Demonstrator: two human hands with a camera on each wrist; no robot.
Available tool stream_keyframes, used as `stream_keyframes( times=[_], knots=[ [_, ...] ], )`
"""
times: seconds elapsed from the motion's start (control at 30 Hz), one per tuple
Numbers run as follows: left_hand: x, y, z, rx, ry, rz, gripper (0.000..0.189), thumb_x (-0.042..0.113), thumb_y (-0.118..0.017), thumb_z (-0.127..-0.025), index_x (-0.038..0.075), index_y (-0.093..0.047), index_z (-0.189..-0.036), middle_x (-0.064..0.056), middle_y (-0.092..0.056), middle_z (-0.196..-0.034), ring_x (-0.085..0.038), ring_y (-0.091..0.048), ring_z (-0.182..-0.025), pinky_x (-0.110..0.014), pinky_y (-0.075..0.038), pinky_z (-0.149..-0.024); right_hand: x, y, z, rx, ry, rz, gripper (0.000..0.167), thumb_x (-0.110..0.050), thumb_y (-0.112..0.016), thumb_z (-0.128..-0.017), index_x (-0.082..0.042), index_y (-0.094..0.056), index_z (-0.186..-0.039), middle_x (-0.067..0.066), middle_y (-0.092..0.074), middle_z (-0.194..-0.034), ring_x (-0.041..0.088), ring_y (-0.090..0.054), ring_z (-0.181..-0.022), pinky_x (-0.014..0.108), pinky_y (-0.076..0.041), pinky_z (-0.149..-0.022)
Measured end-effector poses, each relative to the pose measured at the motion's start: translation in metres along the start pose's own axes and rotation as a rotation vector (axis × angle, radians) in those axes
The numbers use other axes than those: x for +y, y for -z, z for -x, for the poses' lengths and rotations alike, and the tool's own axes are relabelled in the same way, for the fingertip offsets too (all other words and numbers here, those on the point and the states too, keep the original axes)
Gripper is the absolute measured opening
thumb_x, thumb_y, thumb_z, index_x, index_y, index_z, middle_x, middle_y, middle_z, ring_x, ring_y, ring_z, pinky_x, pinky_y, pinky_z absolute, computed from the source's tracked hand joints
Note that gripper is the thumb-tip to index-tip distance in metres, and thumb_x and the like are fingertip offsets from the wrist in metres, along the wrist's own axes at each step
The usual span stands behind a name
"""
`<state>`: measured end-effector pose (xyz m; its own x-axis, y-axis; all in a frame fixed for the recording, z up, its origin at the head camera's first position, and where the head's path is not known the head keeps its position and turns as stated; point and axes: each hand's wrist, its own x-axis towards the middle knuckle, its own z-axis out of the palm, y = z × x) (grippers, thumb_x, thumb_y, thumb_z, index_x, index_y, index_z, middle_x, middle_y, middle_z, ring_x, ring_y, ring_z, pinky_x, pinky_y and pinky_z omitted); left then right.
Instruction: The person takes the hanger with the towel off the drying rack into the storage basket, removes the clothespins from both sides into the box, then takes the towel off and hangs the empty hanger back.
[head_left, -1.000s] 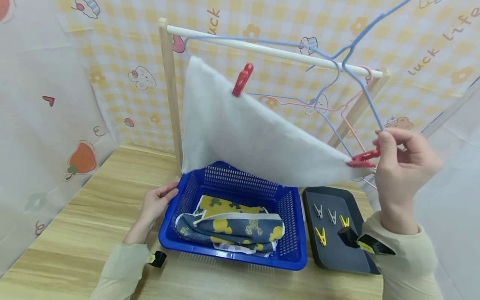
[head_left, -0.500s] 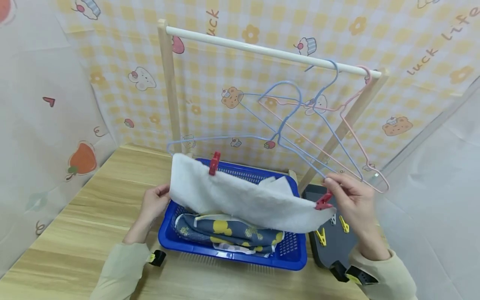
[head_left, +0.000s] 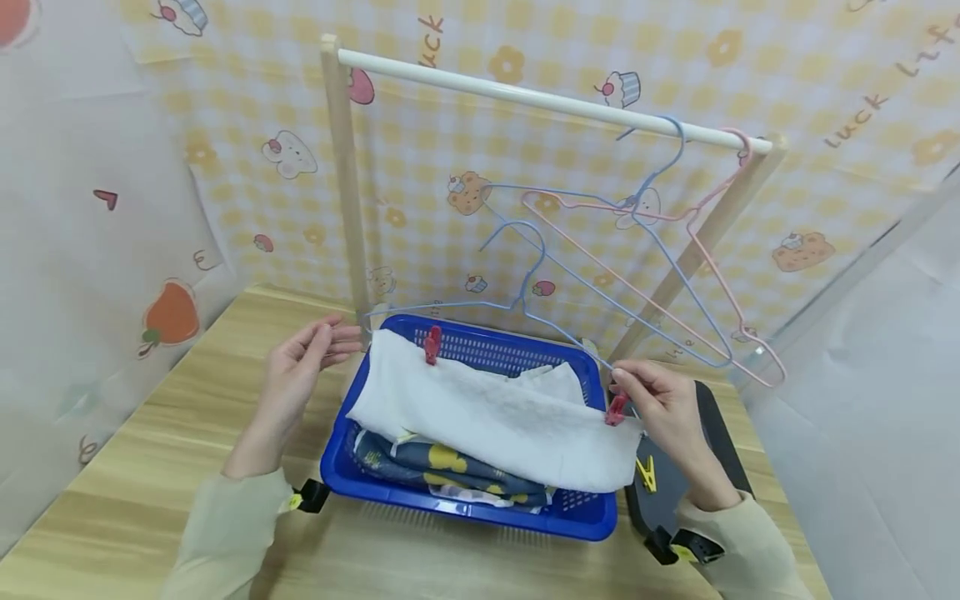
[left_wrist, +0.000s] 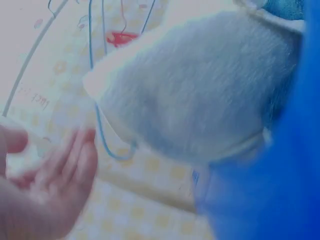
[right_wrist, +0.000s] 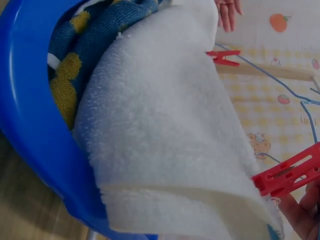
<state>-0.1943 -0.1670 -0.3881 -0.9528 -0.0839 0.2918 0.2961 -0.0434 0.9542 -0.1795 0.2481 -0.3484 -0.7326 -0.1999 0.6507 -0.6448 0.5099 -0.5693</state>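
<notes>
Apparently mid-positioning, the right hand (head_left: 667, 410) pinched the blue wire hanger (head_left: 522, 304), white terry towel (head_left: 495, 421) clipped on, over the blue perforated basket (head_left: 480, 516); the left hand (head_left: 306, 357), fingers extended, gripped nothing. Steadying the hanger's left end seemed required.

Spare hangers up there, one pink wire (head_left: 718, 277), one pale-blue wire (head_left: 681, 273), on the white-barred wooden rack (head_left: 480, 82)! Yellow-checked fabric backdrop (head_left: 420, 133) behind; dark grey rectangular tray (head_left: 662, 504) on the wood-grain table (head_left: 420, 562).
</notes>
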Motion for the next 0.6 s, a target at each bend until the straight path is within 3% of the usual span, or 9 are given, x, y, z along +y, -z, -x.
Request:
stream_keyframes(
  times=[0.1, 0.23, 0.33, 0.47, 0.6],
  knots=[
    [0.002, -0.002, -0.004, 0.005, 0.1, -0.13, 0.043, 0.024, -0.041, -0.102, -0.008, -0.045, -0.13, -0.007, -0.061, -0.119, 0.001, -0.06, -0.094, -0.015, -0.051, -0.083, 0.001, 0.0, 0.002, -0.022, -0.001, -0.023, 0.019, 0.021, -0.058, -0.08, 0.004, -0.068, -0.083, -0.006, -0.066, -0.072, 0.002, -0.062, -0.061, 0.012, -0.047, -0.048],
    [0.002, -0.001, -0.005, -0.104, 0.166, -0.169, 0.049, 0.026, -0.036, -0.103, -0.008, -0.035, -0.139, -0.022, -0.045, -0.135, 0.004, -0.054, -0.1, -0.013, -0.047, -0.09, 0.003, 0.001, 0.003, -0.038, 0.001, -0.067, 0.019, 0.022, -0.056, -0.081, 0.006, -0.067, -0.084, -0.009, -0.066, -0.075, 0.001, -0.064, -0.064, 0.011, -0.052, -0.056],
    [0.001, -0.001, -0.004, -0.121, 0.139, -0.139, 0.045, 0.021, -0.039, -0.102, -0.01, -0.039, -0.135, -0.007, -0.06, -0.119, 0.004, -0.058, -0.094, -0.014, -0.049, -0.086, 0.005, 0.001, 0.003, -0.039, -0.012, -0.063, 0.018, 0.02, -0.056, -0.083, 0.007, -0.067, -0.085, -0.006, -0.066, -0.073, -0.001, -0.064, -0.065, 0.012, -0.052, -0.054],
    [0.0, -0.001, -0.003, -0.023, 0.086, -0.169, 0.032, 0.013, -0.05, -0.098, -0.014, -0.055, -0.114, 0.019, -0.065, -0.085, 0.0, -0.06, -0.076, -0.016, -0.054, -0.07, 0.008, 0.0, 0.002, -0.051, -0.099, 0.007, 0.014, 0.012, -0.059, -0.086, 0.003, -0.069, -0.086, 0.0, -0.067, -0.069, -0.005, -0.062, -0.062, 0.013, -0.049, -0.047],
    [0.0, 0.001, 0.0, 0.013, 0.121, -0.186, 0.02, 0.011, -0.055, -0.096, -0.008, -0.062, -0.094, 0.015, -0.063, -0.073, -0.002, -0.057, -0.063, -0.016, -0.054, -0.058, 0.012, -0.003, 0.001, -0.098, -0.208, 0.058, 0.009, 0.003, -0.061, -0.088, 0.002, -0.07, -0.086, 0.008, -0.067, -0.069, -0.003, -0.059, -0.056, 0.014, -0.049, -0.049]
  ],
)
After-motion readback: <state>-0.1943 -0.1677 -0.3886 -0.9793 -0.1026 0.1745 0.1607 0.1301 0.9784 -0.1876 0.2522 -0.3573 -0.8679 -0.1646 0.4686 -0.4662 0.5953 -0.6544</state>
